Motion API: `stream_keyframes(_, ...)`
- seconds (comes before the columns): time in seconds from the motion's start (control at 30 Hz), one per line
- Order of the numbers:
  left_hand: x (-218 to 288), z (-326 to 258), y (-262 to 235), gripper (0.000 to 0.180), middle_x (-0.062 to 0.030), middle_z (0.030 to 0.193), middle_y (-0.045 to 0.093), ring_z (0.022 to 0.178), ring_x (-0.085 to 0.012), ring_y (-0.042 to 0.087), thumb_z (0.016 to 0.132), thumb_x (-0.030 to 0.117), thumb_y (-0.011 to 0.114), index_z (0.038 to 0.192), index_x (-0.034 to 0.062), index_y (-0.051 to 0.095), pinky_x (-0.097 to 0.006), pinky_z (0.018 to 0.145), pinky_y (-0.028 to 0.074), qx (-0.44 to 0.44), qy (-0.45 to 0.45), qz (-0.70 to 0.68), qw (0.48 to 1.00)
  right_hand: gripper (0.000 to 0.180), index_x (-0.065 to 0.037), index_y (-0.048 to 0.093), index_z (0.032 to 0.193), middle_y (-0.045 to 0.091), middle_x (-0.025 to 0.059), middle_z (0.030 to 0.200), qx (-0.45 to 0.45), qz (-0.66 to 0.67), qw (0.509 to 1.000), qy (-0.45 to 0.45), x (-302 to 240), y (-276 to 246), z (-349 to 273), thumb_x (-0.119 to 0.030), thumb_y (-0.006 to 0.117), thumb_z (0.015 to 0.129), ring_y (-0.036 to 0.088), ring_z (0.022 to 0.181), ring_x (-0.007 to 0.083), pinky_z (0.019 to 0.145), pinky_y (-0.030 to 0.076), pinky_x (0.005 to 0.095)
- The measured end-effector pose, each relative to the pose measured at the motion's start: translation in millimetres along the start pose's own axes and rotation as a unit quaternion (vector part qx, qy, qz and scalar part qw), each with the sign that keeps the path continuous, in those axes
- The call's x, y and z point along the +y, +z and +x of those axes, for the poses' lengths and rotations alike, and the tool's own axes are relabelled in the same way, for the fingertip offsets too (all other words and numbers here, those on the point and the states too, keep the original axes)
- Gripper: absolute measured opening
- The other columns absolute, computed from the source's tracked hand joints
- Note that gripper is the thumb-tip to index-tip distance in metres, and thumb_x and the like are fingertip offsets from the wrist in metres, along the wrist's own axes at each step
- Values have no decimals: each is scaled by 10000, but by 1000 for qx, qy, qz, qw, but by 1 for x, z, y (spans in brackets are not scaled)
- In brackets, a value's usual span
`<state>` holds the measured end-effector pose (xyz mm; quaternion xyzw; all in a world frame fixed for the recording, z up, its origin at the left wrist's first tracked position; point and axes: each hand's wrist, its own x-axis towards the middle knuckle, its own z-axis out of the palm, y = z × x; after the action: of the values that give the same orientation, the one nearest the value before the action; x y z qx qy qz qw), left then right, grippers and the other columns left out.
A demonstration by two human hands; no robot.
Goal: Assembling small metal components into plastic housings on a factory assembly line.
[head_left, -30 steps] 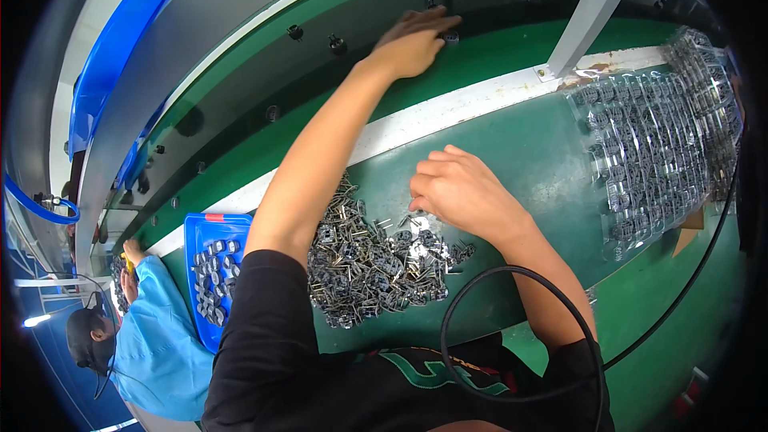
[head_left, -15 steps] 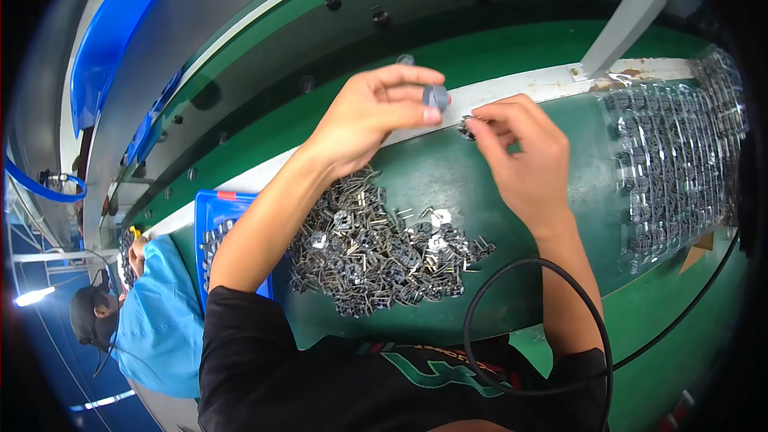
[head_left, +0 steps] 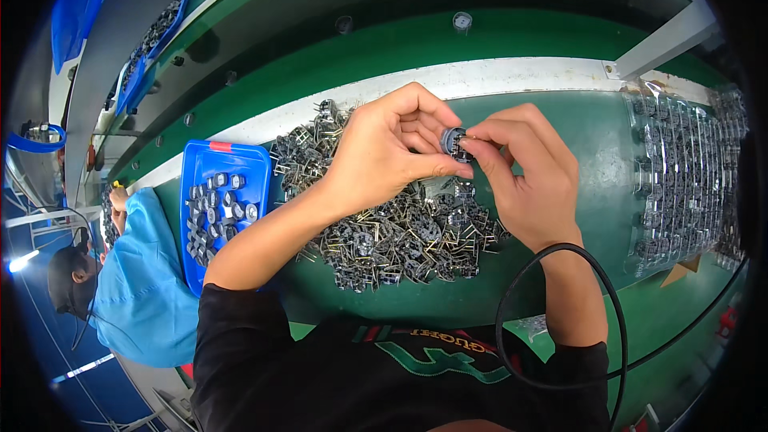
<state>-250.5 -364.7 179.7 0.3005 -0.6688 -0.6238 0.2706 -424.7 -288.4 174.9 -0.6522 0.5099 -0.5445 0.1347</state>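
Between the thumb and fingers of my left hand point(head_left: 380, 148) is a small round grey cap point(head_left: 449, 140). My right hand point(head_left: 532, 172) pinches a small dark part with metal pins point(head_left: 462, 144) against the cap's right side. The two pieces touch; fingertips partly hide how they fit. Beneath both hands spreads a heap of dark parts with thin metal pins point(head_left: 392, 244), partly covered by my left hand and forearm. Left of that forearm, a blue tray point(head_left: 265, 166) contains several loose grey round caps point(head_left: 213, 214).
Clear plastic blister trays point(head_left: 684, 180) filled with dark parts lie at the right. Beyond a white rail point(head_left: 528, 74), a green belt point(head_left: 400, 38) carries scattered small parts. A black cable point(head_left: 596, 254) loops over my right forearm. Another person in blue point(head_left: 148, 288) works at far left.
My hands have come together, bringing the grey cap and the pinned part into contact. The view has shifted, showing more of the blue tray.
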Motion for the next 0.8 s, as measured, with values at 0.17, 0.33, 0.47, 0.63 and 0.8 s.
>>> stream_keyframes(0.17,-4,-3,0,392,-104,951,652,875,-150,695,722,-98,815,1025,-27,576,-278,765,598,-4,18,-1,1000,145,-43,658,863,607,58,781,15,-29,999,3,0,6,-2,26,742,767,614,632,209,538,485,309)
stream_keyframes(0.33,0,-4,4,335,-112,950,646,920,-165,694,754,-104,787,1019,-36,594,-270,786,586,22,-31,-48,998,125,-48,654,849,597,53,773,13,-46,999,24,4,10,-5,9,737,775,612,626,204,529,482,311)
stream_keyframes(0.47,-6,1,-1,233,-108,923,687,852,-139,691,834,-54,732,1040,-58,621,-263,780,568,23,-18,-103,994,140,-40,669,895,595,69,779,21,-63,997,-39,11,12,-5,24,714,778,616,650,221,552,490,319)
stream_keyframes(0.63,-3,47,-40,183,-116,917,706,800,-149,672,876,26,699,1036,-52,656,-291,765,547,62,-6,6,998,257,-41,677,1019,597,87,821,-92,20,996,10,24,0,-4,29,646,773,606,754,285,678,500,381)
stream_keyframes(0.8,-14,136,-78,233,-94,926,737,851,-160,692,873,150,704,1053,3,721,-295,797,533,156,-13,266,951,225,-84,714,952,621,24,884,-305,-57,949,-48,23,-8,-9,-15,660,745,552,872,239,798,442,361)
